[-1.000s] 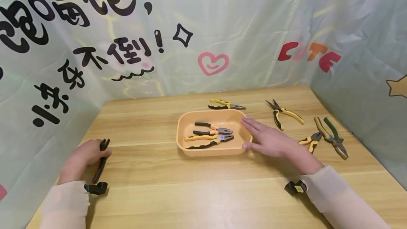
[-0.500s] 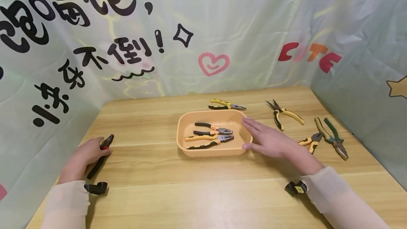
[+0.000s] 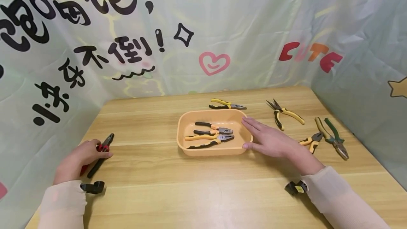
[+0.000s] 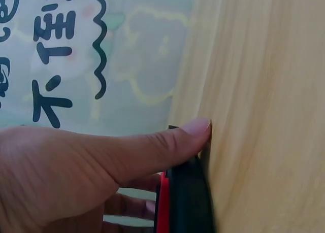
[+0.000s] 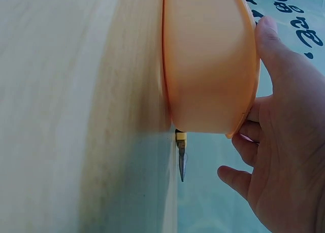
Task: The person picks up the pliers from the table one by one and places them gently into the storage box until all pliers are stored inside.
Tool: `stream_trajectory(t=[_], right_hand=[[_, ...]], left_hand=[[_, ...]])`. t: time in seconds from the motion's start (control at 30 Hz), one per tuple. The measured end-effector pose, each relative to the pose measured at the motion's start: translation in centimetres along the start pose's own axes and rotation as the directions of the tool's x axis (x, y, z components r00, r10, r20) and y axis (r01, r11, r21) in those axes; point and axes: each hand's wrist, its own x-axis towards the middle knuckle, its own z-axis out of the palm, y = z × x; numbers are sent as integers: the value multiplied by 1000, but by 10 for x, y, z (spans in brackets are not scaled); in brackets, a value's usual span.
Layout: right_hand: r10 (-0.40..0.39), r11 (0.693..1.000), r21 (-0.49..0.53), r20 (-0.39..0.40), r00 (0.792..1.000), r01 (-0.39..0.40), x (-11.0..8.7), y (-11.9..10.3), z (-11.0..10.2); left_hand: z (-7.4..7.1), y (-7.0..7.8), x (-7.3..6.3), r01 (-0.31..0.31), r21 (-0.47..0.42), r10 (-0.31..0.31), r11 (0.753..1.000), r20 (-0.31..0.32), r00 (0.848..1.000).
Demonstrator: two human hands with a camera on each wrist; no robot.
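At the left of the table my left hand (image 3: 77, 158) holds red-and-black pliers (image 3: 107, 142), their head pointing away and to the right. Thumb and fingers close on them from either side in the left wrist view, where a dark handle (image 4: 190, 200) with a red strip shows below the thumb. My right hand (image 3: 273, 139) grips the right end of an orange plastic tray (image 3: 210, 152), thumb at the near corner and fingers over the rim. Inside lie orange-and-black pliers (image 3: 219, 130) and, nearer me, yellow-and-black pliers (image 3: 219, 138).
Behind the tray lie yellow long-nose pliers (image 3: 227, 105). Further right are spread-open long-nose pliers (image 3: 279, 110), yellow-handled pliers (image 3: 313, 141) partly behind my right forearm, and green-and-yellow pliers (image 3: 335, 140). A printed cloth (image 3: 248, 34) encloses the table's back and sides.
The pliers in my left hand have turned, so their red grip parts now show and the head points to the back right. That hand has shifted slightly left. The right hand and tray stay put.
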Motion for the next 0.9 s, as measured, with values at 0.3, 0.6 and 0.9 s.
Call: stream_trajectory(t=[0.3, 0.6, 0.9], right_hand=[[-3, 1000, -1, 2, 1000, 3, 0, 0, 0], [-13, 1000, -9, -3, 1000, 12, 2, 0, 0], [-9, 1000, -5, 0, 1000, 9, 1, -1, 0]], left_hand=[[7, -2, 5, -98, 46, 100, 994, -54, 993], [6, 0, 7, -49, 43, 52, 998, -70, 996], [7, 0, 9, -93, 81, 100, 992, -88, 991]])
